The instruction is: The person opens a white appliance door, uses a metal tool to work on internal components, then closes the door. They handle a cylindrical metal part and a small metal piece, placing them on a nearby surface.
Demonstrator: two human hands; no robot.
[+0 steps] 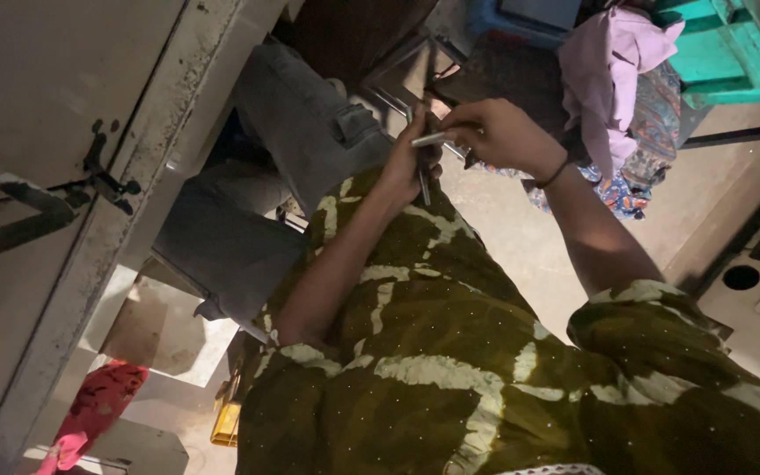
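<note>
Fingers of the right hand [499, 132] pinch a thin metal rod [430, 139]; left hand [411, 163] grips another.

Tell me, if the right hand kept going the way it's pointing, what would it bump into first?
Probably the left hand. The right hand points left at it, and they already meet around a thin metal rod.

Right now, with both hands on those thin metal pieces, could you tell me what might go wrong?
The left hand and right hand grip slim metal rods close together in dim light, so a tip could poke a finger. If one slips, it could drop onto the grey trousers or the floor.
</note>
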